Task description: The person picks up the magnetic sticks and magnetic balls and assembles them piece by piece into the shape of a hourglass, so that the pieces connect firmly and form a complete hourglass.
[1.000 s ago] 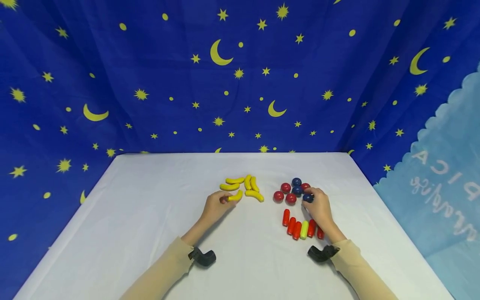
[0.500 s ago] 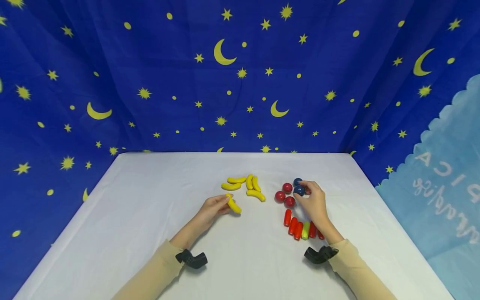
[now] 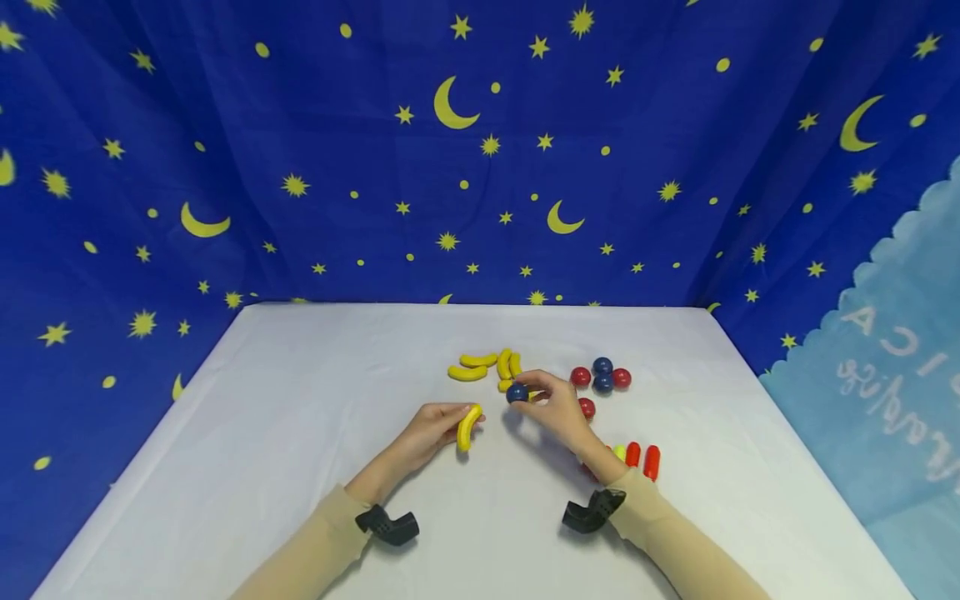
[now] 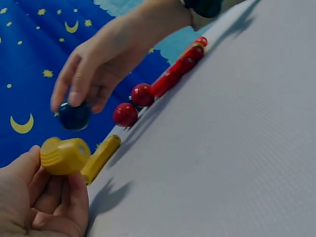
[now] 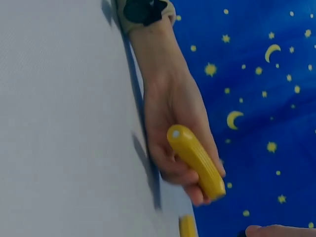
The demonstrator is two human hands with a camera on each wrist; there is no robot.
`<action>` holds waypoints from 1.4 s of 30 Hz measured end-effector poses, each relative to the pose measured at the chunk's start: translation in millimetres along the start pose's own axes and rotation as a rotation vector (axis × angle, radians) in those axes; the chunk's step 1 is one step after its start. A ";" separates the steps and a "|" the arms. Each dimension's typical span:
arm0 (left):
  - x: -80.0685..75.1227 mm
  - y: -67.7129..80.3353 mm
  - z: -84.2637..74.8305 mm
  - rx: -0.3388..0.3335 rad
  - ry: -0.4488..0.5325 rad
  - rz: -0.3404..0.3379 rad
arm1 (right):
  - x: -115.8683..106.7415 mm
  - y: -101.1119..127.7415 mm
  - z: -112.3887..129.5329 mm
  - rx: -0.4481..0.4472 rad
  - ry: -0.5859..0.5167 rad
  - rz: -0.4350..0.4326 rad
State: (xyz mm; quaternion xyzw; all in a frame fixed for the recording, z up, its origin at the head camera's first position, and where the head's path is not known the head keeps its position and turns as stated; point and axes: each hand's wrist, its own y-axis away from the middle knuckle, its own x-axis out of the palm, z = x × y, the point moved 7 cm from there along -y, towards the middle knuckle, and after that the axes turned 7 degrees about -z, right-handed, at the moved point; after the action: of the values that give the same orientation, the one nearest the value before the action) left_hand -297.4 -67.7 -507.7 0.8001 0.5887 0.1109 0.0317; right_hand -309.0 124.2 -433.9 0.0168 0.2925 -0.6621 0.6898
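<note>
In the head view, my left hand (image 3: 427,437) pinches a yellow toy banana (image 3: 467,432) between thumb and fingers, held up over the white table. The right wrist view shows this banana (image 5: 197,160) slanting across the fingers. My right hand (image 3: 561,410) grips a dark blue ball (image 3: 517,393) by its fingertips, up and to the right of that banana. From the left wrist view, the blue ball (image 4: 74,116) hangs just above the held banana (image 4: 65,156), a small gap between them. Several more toy bananas (image 3: 467,374) lie behind the hands, one partly hidden by the right hand.
Red balls (image 3: 581,377) and two blue balls (image 3: 602,366) sit grouped at the right of the white table (image 3: 300,400). Nearer lie red rods (image 3: 652,462) and a yellow-green rod (image 3: 619,452), partly covered by the right forearm. A blue star-patterned curtain (image 3: 360,167) stands behind.
The right hand has lifted a blue ball from the group and carried it left towards the left hand. The left hand has raised a banana from the table, drawn it nearer and turned it.
</note>
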 end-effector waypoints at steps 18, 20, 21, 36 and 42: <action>3.0 3.1 -12.9 0.244 -0.283 -0.087 | 46.5 13.8 10.6 -0.068 -0.109 0.165; 3.9 4.5 -17.1 0.329 -0.393 -0.101 | 49.1 15.3 10.2 -0.069 -0.113 0.176; 4.2 5.1 -18.8 0.364 -0.435 -0.108 | 50.1 15.9 10.0 -0.072 -0.113 0.180; 4.3 11.0 -27.0 0.547 -0.659 -0.140 | 26.9 -2.4 -3.3 -0.113 0.115 -0.156; 4.9 13.1 -27.3 0.574 -0.734 -0.124 | 20.4 -6.1 -20.2 -0.015 0.226 -0.206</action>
State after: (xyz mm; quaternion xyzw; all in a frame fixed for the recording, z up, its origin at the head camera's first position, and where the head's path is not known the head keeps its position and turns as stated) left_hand -289.7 -69.2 -478.1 0.7261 0.5920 -0.3490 0.0217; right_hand -323.4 113.3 -457.1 0.0559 0.3736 -0.7209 0.5811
